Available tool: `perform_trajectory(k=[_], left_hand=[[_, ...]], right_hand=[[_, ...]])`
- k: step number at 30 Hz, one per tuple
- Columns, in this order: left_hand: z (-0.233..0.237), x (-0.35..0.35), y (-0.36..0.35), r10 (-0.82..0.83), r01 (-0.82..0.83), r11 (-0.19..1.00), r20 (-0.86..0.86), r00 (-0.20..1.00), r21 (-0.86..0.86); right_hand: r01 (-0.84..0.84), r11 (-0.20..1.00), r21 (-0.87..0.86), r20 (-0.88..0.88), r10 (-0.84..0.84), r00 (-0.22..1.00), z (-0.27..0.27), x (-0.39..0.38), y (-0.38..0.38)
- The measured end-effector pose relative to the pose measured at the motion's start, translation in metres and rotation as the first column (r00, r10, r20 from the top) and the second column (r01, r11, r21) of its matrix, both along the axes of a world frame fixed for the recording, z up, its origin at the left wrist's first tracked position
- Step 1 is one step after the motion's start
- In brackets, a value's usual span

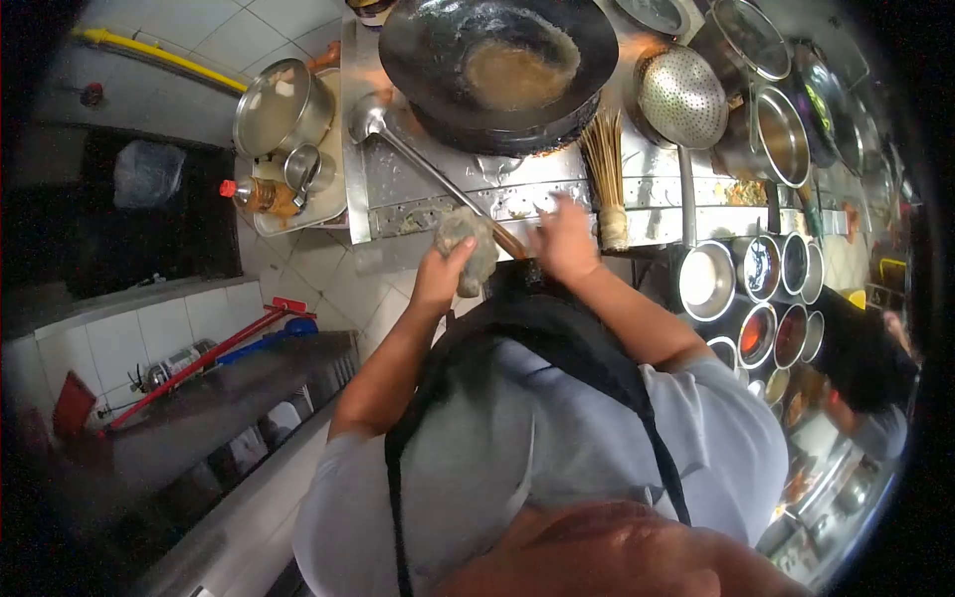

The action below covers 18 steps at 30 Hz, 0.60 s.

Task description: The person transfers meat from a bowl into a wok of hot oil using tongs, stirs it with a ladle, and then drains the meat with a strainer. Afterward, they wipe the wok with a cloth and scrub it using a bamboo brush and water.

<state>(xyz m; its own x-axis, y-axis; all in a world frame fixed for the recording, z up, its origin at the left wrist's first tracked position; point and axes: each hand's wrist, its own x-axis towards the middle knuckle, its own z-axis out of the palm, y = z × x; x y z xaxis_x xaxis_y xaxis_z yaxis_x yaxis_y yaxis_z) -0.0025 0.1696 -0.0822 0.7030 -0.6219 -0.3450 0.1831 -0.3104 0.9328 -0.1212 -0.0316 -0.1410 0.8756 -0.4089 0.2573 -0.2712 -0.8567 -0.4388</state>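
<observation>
My left hand (440, 274) is closed around a crumpled grey-green cloth (468, 247) at the front edge of the stove. Just right of it, my right hand (569, 239) hovers by the wooden handle end of a long metal ladle (423, 162). Blur smears its fingers, so their grip cannot be made out. The ladle lies slantwise across the steel stove top (383, 214), its bowl to the upper left. A big black wok (428, 75) with a brownish patch in its bottom sits behind. A bamboo wok brush (604, 184) stands right of my right hand.
A perforated skimmer (682, 98) rests at the right, above several metal pots of seasonings (706, 282). At the left, a pot of liquid (284, 107) and a red-capped bottle (261, 196) share a tray. Another person (865, 348) is at the far right.
</observation>
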Motion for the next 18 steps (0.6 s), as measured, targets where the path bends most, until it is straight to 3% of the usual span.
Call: perform_trajectory(k=[1,2,3,4,5,6,7,8,9,10,11,13,15,17,18], left_hand=[[0.010,0.002,-0.014,-0.037,0.051,0.995,0.163,0.986,-0.081],[0.011,0.003,-0.027,-0.028,0.041,0.996,0.155,0.988,-0.082],[0.010,0.001,-0.039,0.014,0.004,0.979,0.083,0.996,-0.205],[0.012,0.001,-0.052,0.045,-0.041,0.945,0.006,0.999,-0.323],[0.016,0.007,-0.068,-0.001,-0.082,0.914,-0.204,0.979,-0.398],[0.018,0.016,-0.085,-0.063,-0.141,0.875,-0.397,0.916,-0.463],[0.010,0.024,-0.106,-0.053,-0.154,0.873,-0.403,0.913,-0.464],[-0.002,0.034,-0.128,0.022,-0.368,0.825,-0.626,0.779,-0.429],[-0.011,0.041,-0.144,0.070,-0.559,0.757,-0.809,0.583,-0.338],[-0.015,0.048,-0.154,0.074,-0.570,0.750,-0.813,0.577,-0.336],[-0.018,0.056,-0.164,0.150,-0.588,0.756,-0.797,0.586,-0.290],[-0.029,0.065,-0.178,0.236,-0.621,0.748,-0.782,0.577,-0.233],[-0.042,0.066,-0.182,0.322,-0.640,0.744,-0.735,0.597,-0.193],[-0.033,0.061,-0.183,0.354,-0.644,0.754,-0.747,0.562,-0.127],[-0.026,0.058,-0.183,0.384,-0.639,0.767,-0.752,0.536,-0.063]], right_hand=[[0.131,0.990,-0.050,-0.058,-0.134,0.989,0.024,-0.007,-0.022],[0.283,0.956,-0.074,-0.166,-0.292,0.942,0.014,-0.018,-0.046],[0.435,0.870,-0.233,-0.234,-0.484,0.843,0.007,-0.029,-0.057],[0.531,0.846,-0.037,-0.490,-0.479,0.729,0.013,-0.034,-0.071],[0.633,0.766,0.111,-0.641,-0.431,0.635,-0.001,-0.038,-0.081],[0.578,0.794,0.189,-0.614,-0.364,0.701,-0.020,-0.052,-0.091],[0.514,0.815,0.266,-0.578,-0.292,0.762,-0.032,-0.063,-0.098],[0.506,0.822,0.262,-0.580,-0.285,0.763,-0.029,-0.069,-0.096],[0.523,0.758,0.389,-0.465,-0.329,0.822,-0.016,-0.081,-0.086],[0.514,0.688,0.512,-0.345,-0.383,0.857,0.000,-0.092,-0.078],[0.469,0.763,0.444,-0.255,-0.394,0.883,0.024,-0.093,-0.073],[0.438,0.785,0.438,-0.159,-0.411,0.897,0.062,-0.077,-0.084],[0.350,0.821,0.451,-0.167,-0.307,0.937,0.119,-0.024,-0.114],[0.135,0.981,0.142,-0.278,-0.091,0.956,0.144,0.029,-0.161],[-0.007,1.000,0.009,-0.402,0.010,0.916,0.169,0.052,-0.170]])
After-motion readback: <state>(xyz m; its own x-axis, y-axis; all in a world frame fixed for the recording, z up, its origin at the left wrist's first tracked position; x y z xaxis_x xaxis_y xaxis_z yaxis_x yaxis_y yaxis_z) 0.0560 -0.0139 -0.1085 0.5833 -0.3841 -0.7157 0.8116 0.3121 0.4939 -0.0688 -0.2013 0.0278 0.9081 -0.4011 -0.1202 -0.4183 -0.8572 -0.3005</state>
